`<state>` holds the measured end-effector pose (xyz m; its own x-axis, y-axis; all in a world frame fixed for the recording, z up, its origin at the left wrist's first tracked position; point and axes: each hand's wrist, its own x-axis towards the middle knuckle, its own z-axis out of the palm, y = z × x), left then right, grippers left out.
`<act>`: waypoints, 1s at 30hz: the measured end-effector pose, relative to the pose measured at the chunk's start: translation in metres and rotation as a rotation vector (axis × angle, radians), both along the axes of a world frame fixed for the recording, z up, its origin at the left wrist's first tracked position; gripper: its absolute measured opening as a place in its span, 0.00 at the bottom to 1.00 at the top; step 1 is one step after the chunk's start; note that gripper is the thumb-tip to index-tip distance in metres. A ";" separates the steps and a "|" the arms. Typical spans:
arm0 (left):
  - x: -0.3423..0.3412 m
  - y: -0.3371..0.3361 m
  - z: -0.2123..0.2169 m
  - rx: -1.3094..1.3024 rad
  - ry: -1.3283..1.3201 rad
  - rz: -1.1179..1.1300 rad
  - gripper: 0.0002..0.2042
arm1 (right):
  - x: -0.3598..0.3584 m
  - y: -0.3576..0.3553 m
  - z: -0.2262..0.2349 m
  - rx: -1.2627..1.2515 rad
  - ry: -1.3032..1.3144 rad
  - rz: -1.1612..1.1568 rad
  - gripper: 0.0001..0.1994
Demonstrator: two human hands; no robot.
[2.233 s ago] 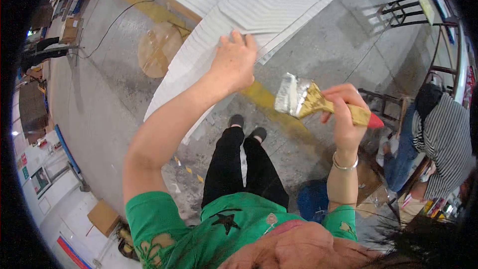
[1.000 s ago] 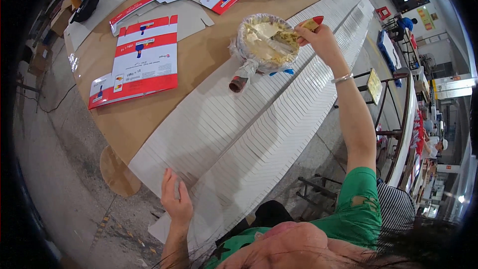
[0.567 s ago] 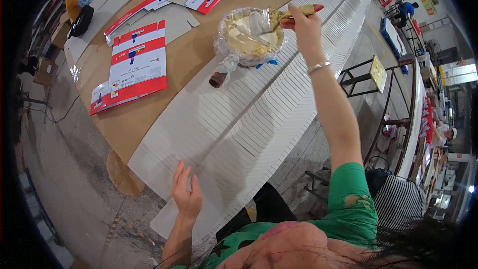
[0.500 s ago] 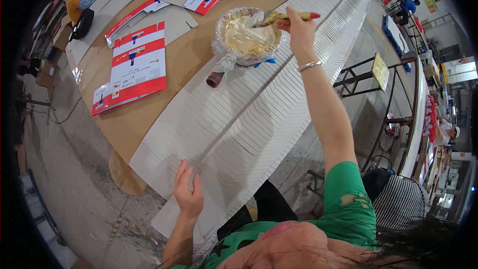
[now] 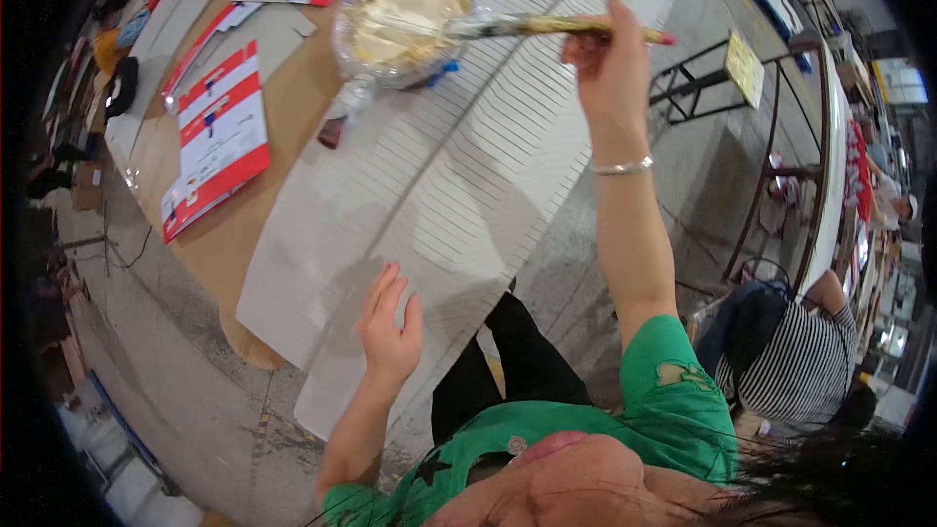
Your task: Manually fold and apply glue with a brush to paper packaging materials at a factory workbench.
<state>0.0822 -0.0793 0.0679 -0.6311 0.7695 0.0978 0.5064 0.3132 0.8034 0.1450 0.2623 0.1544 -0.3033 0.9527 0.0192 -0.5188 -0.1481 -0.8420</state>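
My right hand [image 5: 613, 78] is closed around the handle of a long paint-smeared brush [image 5: 527, 26] with a red end. The brush lies level, its head over the right rim of a round pan [image 5: 344, 63] wrapped in clear plastic. Thick cream-coloured paste [image 5: 405, 20] fills the pan, and its wrapped handle [image 5: 334, 129] points toward me. My left hand [image 5: 390, 327] is open, fingers stretched, resting on or just above the near part of a long row of overlapping pale sheets [image 5: 342, 224]. Whether the palm touches them I cannot tell.
Folded red-and-white printed cartons [image 5: 223, 137] lie left of the pan on brown board [image 5: 220, 268]. A metal frame [image 5: 698, 78] stands on the floor at right. A person in a striped top [image 5: 795, 356] bends close at my right; another works at far left.
My right hand has drawn the brush from inside the paste rightward to the pan's rim, and it now lies nearly level. My left hand stays open. The whole view has shifted slightly.
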 end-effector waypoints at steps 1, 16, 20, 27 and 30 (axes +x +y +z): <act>0.000 0.017 -0.002 0.010 0.033 -0.057 0.11 | 0.021 0.005 -0.002 0.012 0.059 0.003 0.14; 0.049 0.252 -0.017 -0.068 0.482 -0.473 0.14 | 0.215 -0.018 -0.069 0.055 -0.267 -0.154 0.09; 0.054 0.258 -0.012 -0.187 0.580 -0.551 0.11 | 0.213 -0.007 -0.075 0.157 -0.358 -0.128 0.07; 0.039 0.266 -0.017 -0.089 0.597 -0.741 0.05 | 0.203 0.000 -0.078 0.145 -0.372 -0.090 0.06; 0.034 0.267 -0.015 -0.107 0.478 -0.771 0.05 | 0.199 -0.002 -0.077 0.218 -0.434 0.025 0.07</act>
